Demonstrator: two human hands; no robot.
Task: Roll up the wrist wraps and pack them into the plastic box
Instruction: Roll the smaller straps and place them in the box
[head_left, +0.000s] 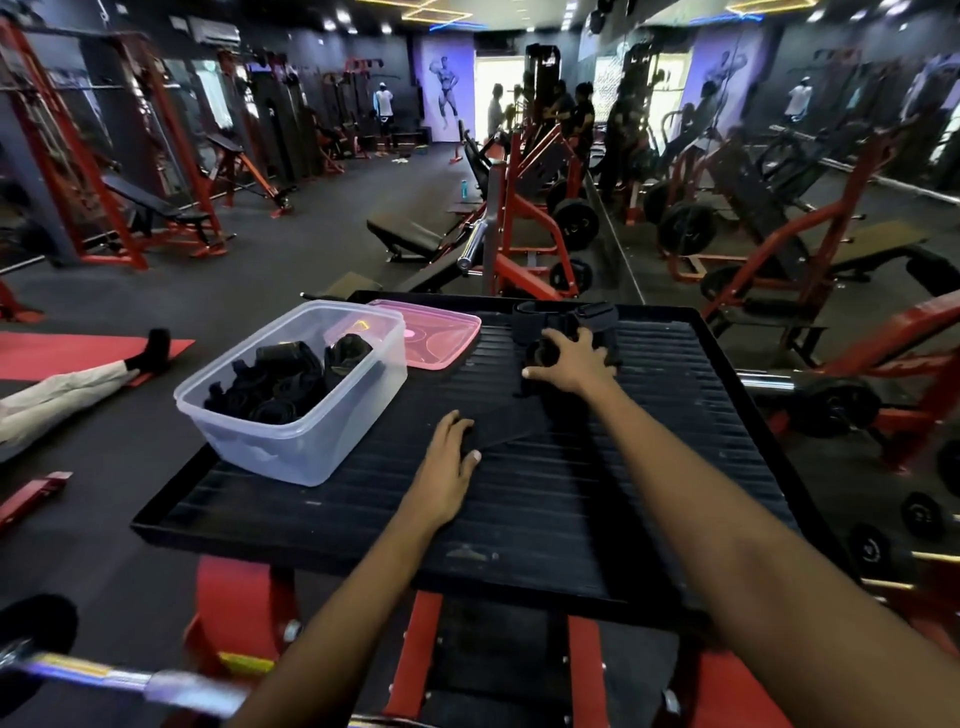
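A black wrist wrap (511, 415) lies stretched flat across the ribbed black platform (649, 467). My left hand (449, 462) presses flat on its near end with straight fingers. My right hand (569, 361) curls its fingers round the rolled far end of the wrap (540, 353). More black wraps (566, 317) lie in a pile just beyond my right hand. A clear plastic box (296, 395) stands at the platform's left side and holds several rolled black wraps (291, 379).
The box's pink lid (436, 338) lies flat behind the box. Red gym machines (524, 223) and weight plates stand beyond and to the right. A person's leg (67, 384) rests on a red mat at the left. A barbell end (104, 675) sits bottom left.
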